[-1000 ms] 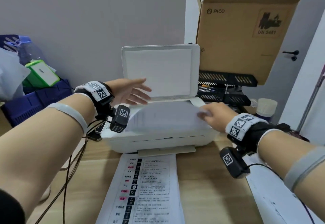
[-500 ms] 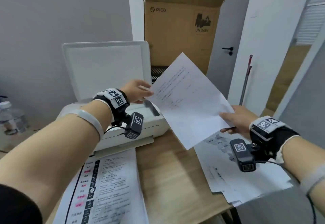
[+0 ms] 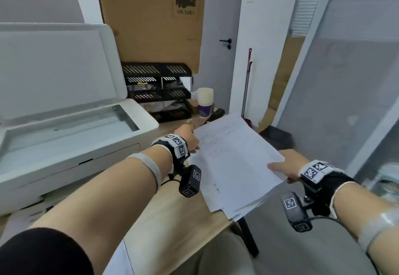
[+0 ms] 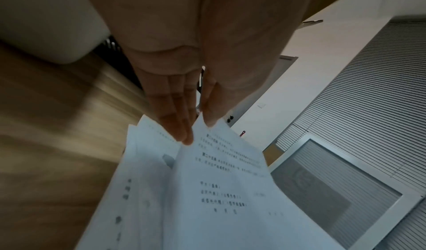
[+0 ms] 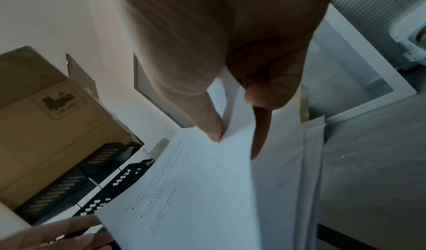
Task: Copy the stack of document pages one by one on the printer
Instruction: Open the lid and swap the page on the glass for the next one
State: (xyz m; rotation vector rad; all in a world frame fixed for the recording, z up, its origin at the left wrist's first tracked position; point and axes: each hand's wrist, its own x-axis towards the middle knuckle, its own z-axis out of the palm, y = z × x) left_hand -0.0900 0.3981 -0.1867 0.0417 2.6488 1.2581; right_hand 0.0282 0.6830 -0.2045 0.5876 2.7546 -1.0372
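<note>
The printer (image 3: 71,132) stands on the bench (image 3: 172,227) with its lid (image 3: 58,67) raised, and its scanner glass (image 3: 71,123) is bare: no page lies on it. To the right of the printer, both hands hold one printed page (image 3: 235,156) just above a pile of pages (image 3: 241,207) at the bench edge. The right hand (image 3: 287,166) pinches the near right edge of this page between thumb and finger, as the right wrist view shows. The left hand (image 3: 187,138) is at the far left corner; in the left wrist view its fingers (image 4: 177,123) are straight under the corner and the thumb (image 4: 212,108) comes against it from the other side, so I judge it a light pinch.

It seems this page is being laid on the pile beside the printer. I cannot tell how many pages are already copied. The next page must still go on the glass.
</note>
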